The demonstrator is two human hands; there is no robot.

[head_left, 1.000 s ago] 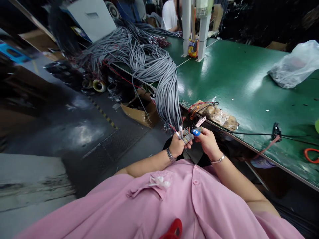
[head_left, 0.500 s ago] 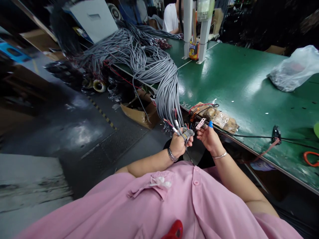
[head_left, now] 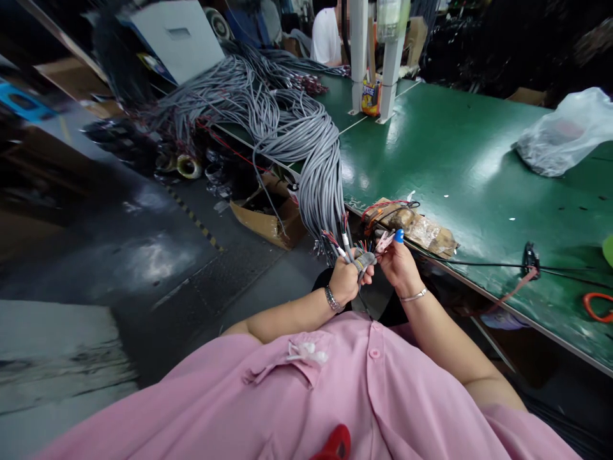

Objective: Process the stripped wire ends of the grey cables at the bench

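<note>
My left hand [head_left: 345, 281] is closed around the ends of several grey cables [head_left: 345, 241]. Thin coloured wires fan out from the cable ends, and a grey covering is on at least one of its fingers. My right hand [head_left: 398, 263], with a blue cover [head_left: 399, 236] on a fingertip, is closed on a small pink clip [head_left: 384, 242]. The clip is right beside the left hand's fingertips, close to the wire ends. Whether it touches the wires is too small to tell.
A thick bundle of grey cables [head_left: 306, 137] drapes over the green table [head_left: 460, 153]. At the table edge lies a taped cardboard piece [head_left: 431, 235] with wires. A cardboard box [head_left: 268, 220] stands below. Farther off are a plastic bag [head_left: 565, 137] and a person [head_left: 325, 38].
My right hand has moved slightly left, nearer the left hand, and the pink clip has turned. The left hand and its cables have shifted slightly right.
</note>
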